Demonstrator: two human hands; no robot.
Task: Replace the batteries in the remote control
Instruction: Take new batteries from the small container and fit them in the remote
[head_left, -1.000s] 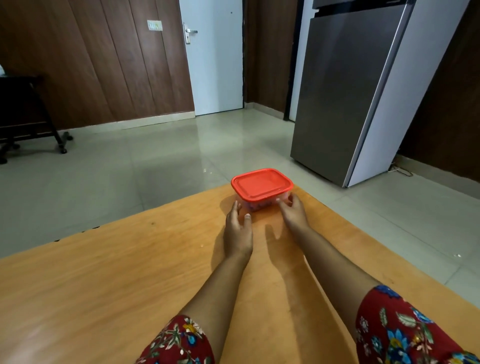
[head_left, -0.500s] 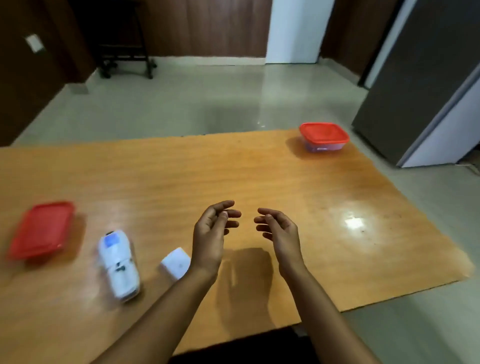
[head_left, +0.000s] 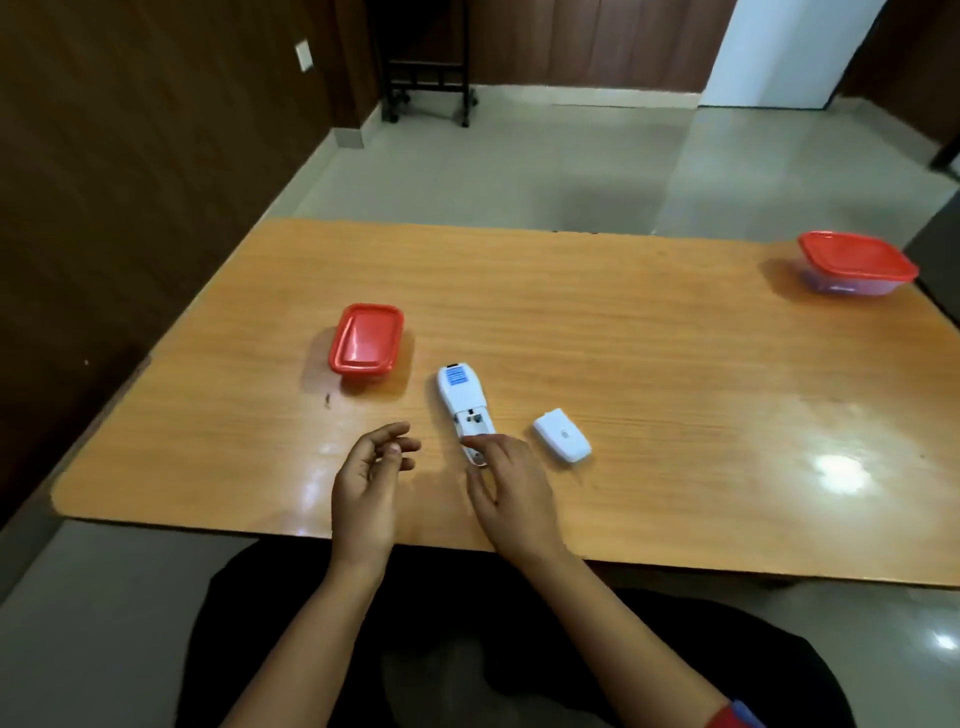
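A white remote control (head_left: 462, 402) lies back-up on the orange wooden table (head_left: 623, 353), its battery bay uncovered. The white battery cover (head_left: 562, 435) rests just to its right. My right hand (head_left: 506, 488) hovers over the remote's near end, fingertips touching or almost touching it; no grip shows. My left hand (head_left: 371, 475) floats left of the remote, fingers loosely curled and empty. A red-lidded container (head_left: 367, 340) stands behind and left of the remote. A second red-lidded clear container (head_left: 854, 263) sits at the far right corner.
A small dark speck (head_left: 328, 400) lies on the table near the left container. Dark wood wall panels run along the left. A black stand (head_left: 426, 78) and a white door (head_left: 789, 52) are across the tiled floor.
The view swung left from the far-right container to the remote. Both hands left that container, drew back, and now sit beside the remote, the right hand reaching its near end.
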